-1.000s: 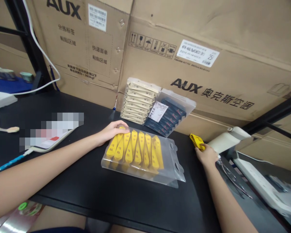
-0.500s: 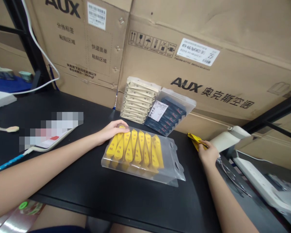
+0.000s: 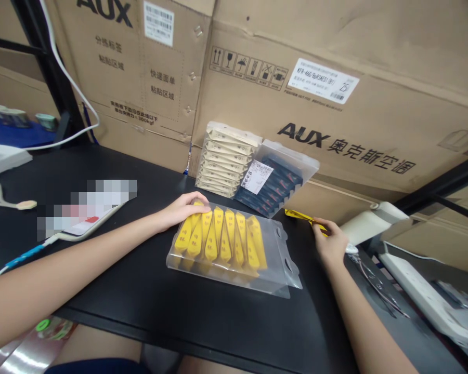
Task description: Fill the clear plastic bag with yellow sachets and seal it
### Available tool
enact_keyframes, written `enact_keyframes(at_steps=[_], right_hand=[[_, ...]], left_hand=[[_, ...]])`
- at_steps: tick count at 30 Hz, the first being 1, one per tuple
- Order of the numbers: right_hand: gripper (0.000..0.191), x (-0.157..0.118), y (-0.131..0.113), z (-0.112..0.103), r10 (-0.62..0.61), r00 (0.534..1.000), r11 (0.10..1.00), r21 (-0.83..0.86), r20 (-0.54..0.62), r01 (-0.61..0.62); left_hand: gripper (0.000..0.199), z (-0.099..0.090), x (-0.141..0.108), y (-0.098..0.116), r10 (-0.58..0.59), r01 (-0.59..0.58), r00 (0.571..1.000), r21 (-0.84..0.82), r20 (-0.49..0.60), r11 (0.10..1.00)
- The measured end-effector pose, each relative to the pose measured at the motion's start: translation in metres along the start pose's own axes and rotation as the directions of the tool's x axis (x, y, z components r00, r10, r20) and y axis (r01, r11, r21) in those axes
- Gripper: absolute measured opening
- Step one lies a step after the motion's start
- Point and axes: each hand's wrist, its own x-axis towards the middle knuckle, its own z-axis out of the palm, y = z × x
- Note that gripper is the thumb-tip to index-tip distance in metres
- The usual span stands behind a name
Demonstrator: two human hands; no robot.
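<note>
A clear plastic box (image 3: 275, 259) lies on the black table, its flapped end facing right. Inside it stand several yellow packets (image 3: 211, 239) in a row toward the left. My left hand (image 3: 185, 210) grips the box at its far left corner, thumb on top and fingers over the back edge. To the right of the box, my right hand (image 3: 331, 241) pinches one more yellow packet (image 3: 298, 215), which points left and is held apart from the box. Part of that packet is hidden by the fingers.
Behind the box, a pack of cream packets (image 3: 228, 161) and a pack of dark blue packets (image 3: 273, 182) lean against large cartons (image 3: 242, 114). A phone (image 3: 97, 218) with a cable lies left. Right stand a white cylindrical object (image 3: 370, 226) and a power strip (image 3: 421, 296).
My right hand has shifted slightly left with the yellow packet, which now points more toward the box. My left hand keeps its hold on the box. The view has moved slightly.
</note>
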Motion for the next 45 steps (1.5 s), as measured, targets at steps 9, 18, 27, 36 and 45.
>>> enact_keyframes(at_steps=[9, 18, 27, 36, 45], right_hand=[[0.03, 0.003, 0.004, 0.002, 0.092, 0.996, 0.996, 0.013, -0.006, -0.092], [0.034, 0.001, 0.003, 0.007, 0.135, 0.989, 0.985, 0.096, 0.059, -0.14], [0.032, -0.004, -0.001, 0.01, 0.092, 0.978, 0.993, 0.057, 0.189, -0.105], [0.036, -0.004, -0.002, 0.011, 0.079, 0.959, 0.994, 0.051, 0.271, -0.096], [0.037, -0.003, -0.003, 0.013, 0.098, 0.945, 0.986, 0.097, 0.311, -0.134]], left_hand=[[0.035, 0.0, 0.002, -0.002, 0.004, -0.004, 1.0, 0.002, 0.014, 1.0], [0.035, -0.001, 0.002, -0.002, -0.002, 0.002, 1.0, 0.001, 0.023, 1.0], [0.034, 0.0, 0.001, -0.002, -0.002, 0.002, 1.0, 0.02, 0.026, 1.0], [0.033, -0.001, 0.001, -0.001, 0.035, -0.037, 0.999, 0.066, 0.032, 0.997], [0.035, -0.001, 0.001, -0.001, 0.056, -0.057, 0.998, 0.094, 0.01, 0.994]])
